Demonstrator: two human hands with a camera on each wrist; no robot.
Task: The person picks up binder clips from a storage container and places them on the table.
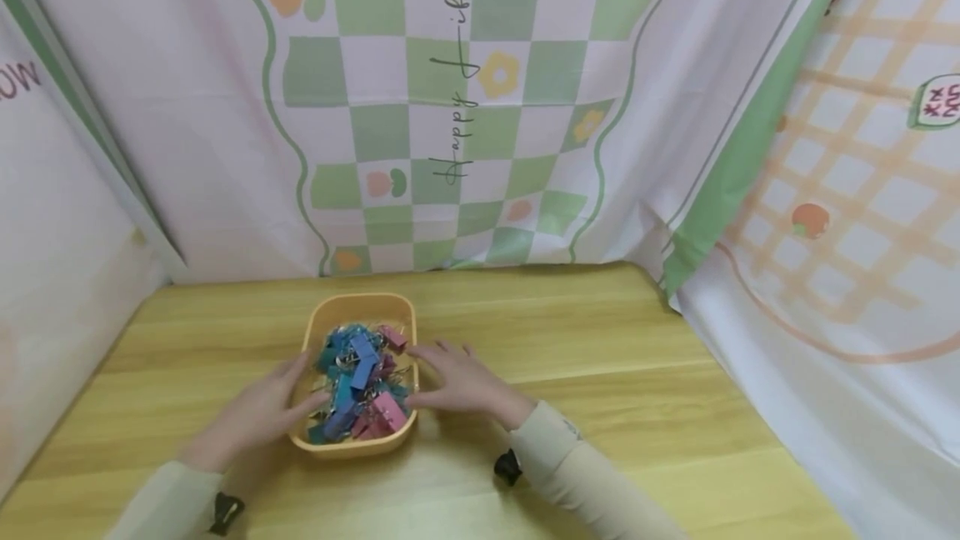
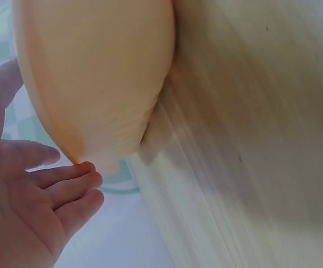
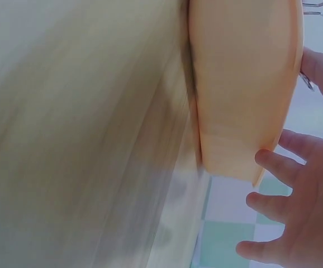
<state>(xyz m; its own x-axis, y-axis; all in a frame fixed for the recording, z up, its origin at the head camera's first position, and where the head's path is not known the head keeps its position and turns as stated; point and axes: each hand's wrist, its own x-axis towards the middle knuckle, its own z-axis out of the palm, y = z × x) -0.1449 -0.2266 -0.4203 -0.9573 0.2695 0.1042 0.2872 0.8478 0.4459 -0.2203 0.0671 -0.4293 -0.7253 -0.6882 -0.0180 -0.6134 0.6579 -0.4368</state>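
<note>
An orange-yellow plastic basket [image 1: 367, 300] stands on the table, filled with a heap of binder clips [image 1: 365, 361] in blue, teal, purple and pink. At its left side is my left hand [image 1: 264, 408], the thumb reaching over the rim and the fingers along the edge. From the right, my right hand [image 1: 467, 382] meets the opposite rim with its fingers spread. In the left wrist view, relaxed fingertips [image 2: 86, 167] lie right at the basket's rim. The right wrist view shows spread fingers [image 3: 279, 166] beside the basket wall [image 3: 245, 84], with wire clip handles [image 3: 321, 8] sticking out above the rim.
The wooden table [image 1: 570, 332] extends on both sides of the basket. A green-and-white checked curtain [image 1: 442, 123] hangs behind its far edge, with more printed cloth [image 1: 840, 190] at the right and a pale cloth [image 1: 60, 215] at the left. Dark straps [image 1: 507, 467] show at the wrists.
</note>
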